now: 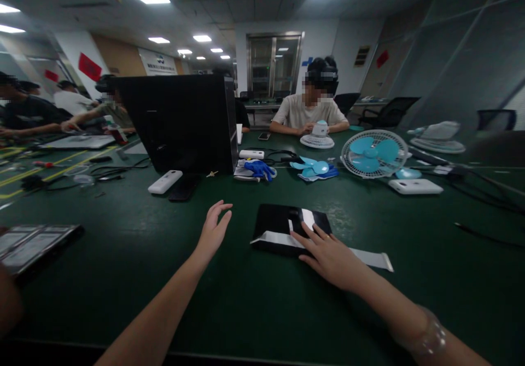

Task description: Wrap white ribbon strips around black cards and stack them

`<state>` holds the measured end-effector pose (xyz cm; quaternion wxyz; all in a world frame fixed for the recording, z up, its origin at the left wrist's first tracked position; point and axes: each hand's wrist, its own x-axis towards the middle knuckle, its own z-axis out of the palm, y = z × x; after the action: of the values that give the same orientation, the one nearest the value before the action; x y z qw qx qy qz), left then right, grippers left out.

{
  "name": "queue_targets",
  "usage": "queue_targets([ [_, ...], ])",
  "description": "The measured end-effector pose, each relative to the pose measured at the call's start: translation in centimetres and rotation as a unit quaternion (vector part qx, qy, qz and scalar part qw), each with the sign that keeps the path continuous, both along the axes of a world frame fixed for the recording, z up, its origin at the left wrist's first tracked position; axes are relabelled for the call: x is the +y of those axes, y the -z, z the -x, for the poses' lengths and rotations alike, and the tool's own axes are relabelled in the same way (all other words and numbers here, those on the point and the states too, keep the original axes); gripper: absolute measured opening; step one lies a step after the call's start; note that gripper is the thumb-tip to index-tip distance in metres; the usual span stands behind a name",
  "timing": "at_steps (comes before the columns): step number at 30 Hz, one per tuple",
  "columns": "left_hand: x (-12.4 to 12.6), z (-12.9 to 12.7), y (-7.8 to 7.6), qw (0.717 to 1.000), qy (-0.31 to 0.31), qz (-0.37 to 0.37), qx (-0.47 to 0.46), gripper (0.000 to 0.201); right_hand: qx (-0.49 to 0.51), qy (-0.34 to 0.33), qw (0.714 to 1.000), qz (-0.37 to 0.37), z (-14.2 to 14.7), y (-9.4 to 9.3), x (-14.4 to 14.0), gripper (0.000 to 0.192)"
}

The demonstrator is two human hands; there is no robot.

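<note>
From the head camera, the right hand [330, 256] lies flat, fingers spread, on the near right corner of a black flat device [283, 226] that rests on the green surface [123, 256], a little way in from its near edge and about midway along it. The hand grips nothing; its fingertips press on the device's top by a pale strip. A grey ribbon strip [369, 259] runs out from under that hand toward the right, flat on the surface.

The left hand [213, 232] is raised just left of the device, open with fingers loosely curved, holding nothing and touching nothing.

Farther in, toward the middle of the surface, stands a black monitor [176, 122] seen from behind, with a white remote-like unit [165, 181] at its foot. To the right of it lie a blue glove [259, 169], loose blue fan blades [314, 167], and a small white fan with blue blades [374, 154]. At the far edge sits a person in a light shirt [309, 111], hands on another fan part [318, 135].
</note>
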<state>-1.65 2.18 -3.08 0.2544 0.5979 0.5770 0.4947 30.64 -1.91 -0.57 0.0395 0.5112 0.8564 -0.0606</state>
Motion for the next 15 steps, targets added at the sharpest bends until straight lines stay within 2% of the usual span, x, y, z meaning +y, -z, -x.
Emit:
queue_targets([
  [3,-0.1,0.0,-0.2,1.000,0.005,0.011,-0.004,0.028,-0.027,0.057,0.998,-0.002,-2.6,0.2,0.5,0.063],
  [6,-0.2,-0.1,-0.3,1.000,0.010,0.009,-0.004,0.028,-0.045,0.122,0.991,-0.021,-6.4,1.0,1.0,0.065],
  [12,-0.4,-0.3,-0.3,1.000,0.017,0.014,0.009,0.027,-0.048,0.268,0.961,-0.048,-16.7,3.5,2.1,0.067],
  [15,-0.4,-0.3,-0.2,0.999,0.022,0.021,0.013,0.028,-0.043,0.327,0.938,-0.103,-22.1,4.5,2.4,0.070],
])
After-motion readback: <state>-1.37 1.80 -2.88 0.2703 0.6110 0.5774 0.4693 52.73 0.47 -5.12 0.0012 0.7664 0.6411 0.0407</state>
